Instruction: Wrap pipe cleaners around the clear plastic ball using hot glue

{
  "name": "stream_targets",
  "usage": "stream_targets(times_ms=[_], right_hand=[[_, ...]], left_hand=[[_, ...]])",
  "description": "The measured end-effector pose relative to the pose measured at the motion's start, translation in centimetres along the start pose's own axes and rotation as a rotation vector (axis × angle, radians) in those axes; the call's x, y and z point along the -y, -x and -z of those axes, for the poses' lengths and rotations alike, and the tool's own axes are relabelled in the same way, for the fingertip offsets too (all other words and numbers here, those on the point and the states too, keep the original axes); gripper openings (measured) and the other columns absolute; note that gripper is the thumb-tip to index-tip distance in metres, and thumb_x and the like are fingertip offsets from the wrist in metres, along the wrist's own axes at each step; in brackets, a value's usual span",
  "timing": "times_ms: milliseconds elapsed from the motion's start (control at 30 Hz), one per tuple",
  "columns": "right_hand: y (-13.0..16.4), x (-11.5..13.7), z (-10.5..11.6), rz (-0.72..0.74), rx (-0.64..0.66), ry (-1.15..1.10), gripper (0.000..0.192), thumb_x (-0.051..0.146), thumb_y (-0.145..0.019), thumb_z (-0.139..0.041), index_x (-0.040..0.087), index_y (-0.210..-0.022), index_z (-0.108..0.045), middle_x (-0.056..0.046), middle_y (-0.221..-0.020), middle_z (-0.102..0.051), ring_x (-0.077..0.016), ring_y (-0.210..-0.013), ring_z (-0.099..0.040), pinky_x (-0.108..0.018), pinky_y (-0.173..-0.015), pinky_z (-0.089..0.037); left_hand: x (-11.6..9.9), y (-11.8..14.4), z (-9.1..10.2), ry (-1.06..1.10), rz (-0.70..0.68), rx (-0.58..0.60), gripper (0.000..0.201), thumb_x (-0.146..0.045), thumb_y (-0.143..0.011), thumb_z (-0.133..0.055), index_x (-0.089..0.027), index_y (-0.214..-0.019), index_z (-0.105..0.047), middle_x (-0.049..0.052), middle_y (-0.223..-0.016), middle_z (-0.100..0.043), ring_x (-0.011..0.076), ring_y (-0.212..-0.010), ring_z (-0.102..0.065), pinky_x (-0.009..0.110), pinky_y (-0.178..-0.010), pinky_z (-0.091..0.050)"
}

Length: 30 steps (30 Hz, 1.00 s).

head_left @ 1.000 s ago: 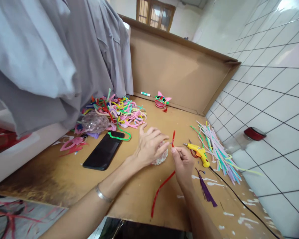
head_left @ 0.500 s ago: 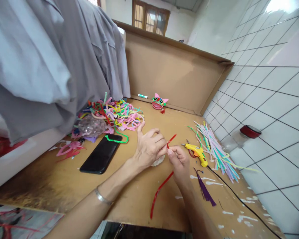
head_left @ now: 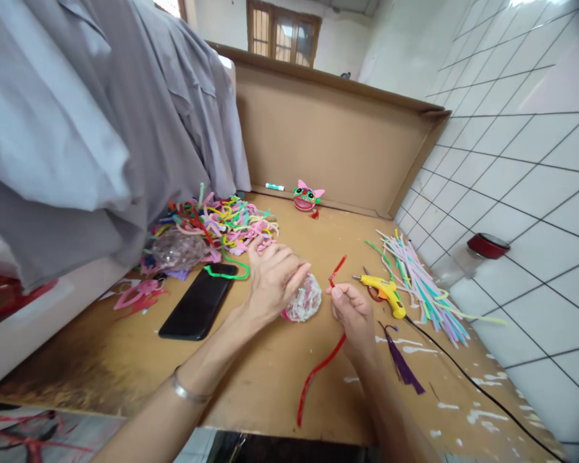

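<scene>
My right hand (head_left: 352, 316) pinches a long red pipe cleaner (head_left: 318, 368) near its upper end; the short bent tip sticks up past my fingers and the long tail trails down toward the table's front edge. My left hand (head_left: 273, 279) is wrapped over a small clear, crinkly ball (head_left: 305, 301) with pink inside, which rests on the brown table (head_left: 270, 379). The two hands are a little apart.
A black phone (head_left: 196, 300) lies left of my left hand. A tangle of coloured pipe cleaners (head_left: 222, 222) sits behind it. A yellow glue gun (head_left: 384, 290) with black cord, straight pipe cleaners (head_left: 419, 283), a purple tassel (head_left: 402, 360) and a pink toy face (head_left: 306, 196) lie right and behind. Grey cloth (head_left: 77, 116) hangs left.
My left hand let go of the red pipe cleaner's tip and moved left onto the crinkly ball. My right hand keeps the pipe cleaner, now held slightly farther right.
</scene>
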State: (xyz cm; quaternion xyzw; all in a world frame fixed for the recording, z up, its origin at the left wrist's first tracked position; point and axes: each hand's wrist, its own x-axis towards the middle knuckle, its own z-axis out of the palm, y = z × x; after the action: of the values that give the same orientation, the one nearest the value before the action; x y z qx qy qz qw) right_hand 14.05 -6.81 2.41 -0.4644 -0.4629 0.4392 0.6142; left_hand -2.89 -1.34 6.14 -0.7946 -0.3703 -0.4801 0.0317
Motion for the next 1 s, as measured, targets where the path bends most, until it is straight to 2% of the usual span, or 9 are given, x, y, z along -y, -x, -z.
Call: stream_targets(times_ms=[100,167,267,367,433,500,567,633,1000], right_hand=[[0.0,-0.3,0.2,0.005,0.009,-0.057,0.035,0.052,-0.080,-0.067,0.018,-0.082,-0.064,0.011,-0.047,-0.029,-0.0067,-0.045,-0.019,-0.023,-0.045,-0.017],[-0.1,-0.3,0.1,0.030,0.021,-0.076,0.033,0.051,-0.082,-0.067,0.018,-0.080,-0.063,0.011,-0.047,-0.030,-0.0072,-0.045,-0.020,-0.023,-0.046,-0.018],[-0.1,-0.2,-0.1,0.077,0.052,-0.085,0.036,0.050,-0.087,-0.061,0.020,-0.068,-0.054,0.009,-0.049,-0.034,-0.0081,-0.048,-0.027,-0.024,-0.049,-0.024],[0.0,0.0,-0.3,0.123,0.096,-0.024,0.046,0.050,-0.092,-0.055,0.020,-0.059,-0.045,0.005,-0.054,-0.042,-0.0098,-0.054,-0.038,-0.024,-0.057,-0.033],[0.2,0.2,-0.4,0.157,0.081,0.083,0.042,0.051,-0.093,-0.052,0.020,-0.063,-0.051,0.002,-0.062,-0.052,-0.0123,-0.061,-0.048,-0.026,-0.063,-0.040],[0.3,0.5,-0.5,0.223,-0.002,0.230,0.032,0.048,-0.093,-0.051,0.020,-0.081,-0.061,-0.001,-0.078,-0.064,-0.0160,-0.074,-0.058,-0.029,-0.071,-0.046],[0.4,0.7,-0.5,0.328,-0.108,0.380,0.026,0.044,-0.093,-0.051,0.021,-0.099,-0.063,-0.005,-0.094,-0.068,-0.0187,-0.087,-0.063,-0.032,-0.079,-0.049],[0.5,0.8,-0.3,0.425,-0.165,0.499,0.025,0.039,-0.094,-0.050,0.021,-0.105,-0.063,-0.007,-0.099,-0.069,-0.0194,-0.092,-0.064,-0.033,-0.082,-0.050],[0.2,0.7,0.8,0.762,-0.100,0.815,0.020,0.019,-0.097,-0.047,0.021,-0.100,-0.067,-0.005,-0.081,-0.069,-0.0166,-0.073,-0.064,-0.029,-0.068,-0.050]], left_hand=[[-0.9,0.3,-0.4,0.097,0.035,0.048,0.015,-0.031,-0.093,-0.059,-0.023,-0.100,-0.069,0.003,-0.097,-0.074,0.0211,-0.097,-0.062,0.050,-0.111,-0.020],[-1.4,0.4,-0.6,0.148,0.054,0.104,0.015,-0.033,-0.093,-0.060,-0.024,-0.095,-0.072,0.002,-0.094,-0.074,0.0208,-0.095,-0.062,0.050,-0.110,-0.021],[-2.4,0.4,-1.0,0.213,0.068,0.195,0.019,-0.033,-0.095,-0.058,-0.024,-0.090,-0.074,0.002,-0.093,-0.074,0.0201,-0.093,-0.062,0.047,-0.103,-0.026],[-3.1,0.3,-1.2,0.265,0.085,0.208,0.019,-0.029,-0.095,-0.057,-0.025,-0.090,-0.075,0.002,-0.094,-0.075,0.0195,-0.091,-0.061,0.042,-0.092,-0.032],[-3.3,0.2,-1.3,0.290,0.100,0.175,0.020,-0.028,-0.095,-0.057,-0.025,-0.088,-0.075,0.002,-0.094,-0.076,0.0197,-0.092,-0.062,0.041,-0.088,-0.033],[-3.3,0.3,-1.2,0.294,0.113,0.150,0.021,-0.028,-0.095,-0.056,-0.024,-0.088,-0.075,0.003,-0.093,-0.077,0.0197,-0.090,-0.063,0.039,-0.085,-0.034],[-3.3,0.4,-1.2,0.267,0.111,0.125,0.020,-0.029,-0.095,-0.057,-0.023,-0.089,-0.075,0.002,-0.086,-0.078,0.0186,-0.082,-0.064,0.037,-0.079,-0.034],[-3.3,0.7,-1.3,0.217,0.079,0.119,0.019,-0.028,-0.095,-0.057,-0.022,-0.088,-0.074,0.002,-0.078,-0.077,0.0171,-0.073,-0.063,0.035,-0.074,-0.033],[-3.8,1.6,-1.7,-0.096,-0.098,0.206,0.023,-0.018,-0.098,-0.047,-0.018,-0.086,-0.066,0.004,-0.075,-0.070,0.0190,-0.071,-0.057,0.035,-0.069,-0.029]])
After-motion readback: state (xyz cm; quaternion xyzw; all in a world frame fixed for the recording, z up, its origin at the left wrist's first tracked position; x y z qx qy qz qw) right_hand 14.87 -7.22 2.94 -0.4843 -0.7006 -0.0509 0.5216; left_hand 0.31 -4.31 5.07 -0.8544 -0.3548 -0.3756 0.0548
